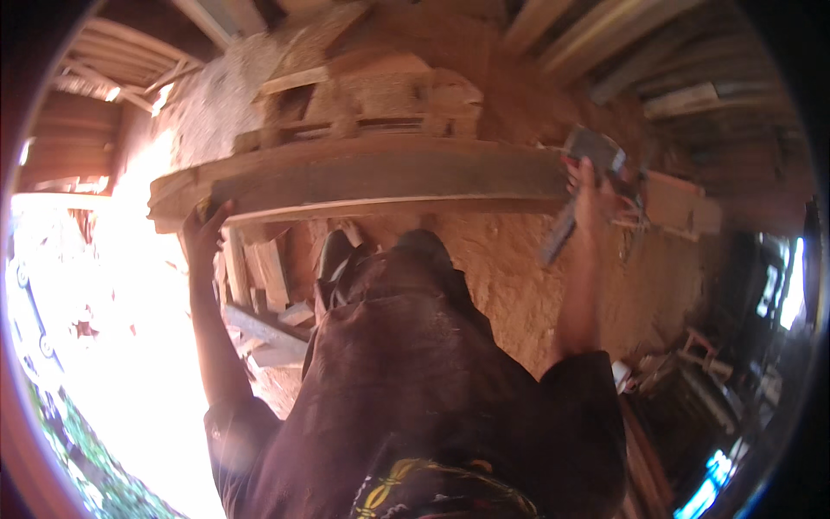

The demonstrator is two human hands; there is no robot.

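A long dark wooden board [389,177] lies crosswise in front of me on a wooden bench. My left hand [205,232] is at the board's left end. Its fingers are curled around a small dark and yellowish thing [205,208], too unclear to name. Towards the right end, my right hand [590,186] is closed on a dark grey tool with a flat block-like body [595,147]. A dark bar [558,235] sticks out below that hand; whether it belongs to the tool I cannot tell. Motion blur hides the right fingers' exact grip.
Wood offcuts [268,333] are piled below the bench at the left. A wooden frame-like piece [363,95] stands behind the board. Stacked timber [622,39] lies at the far right. Mixed scrap [692,381] sits at the lower right. The floor [510,285] is reddish brown.
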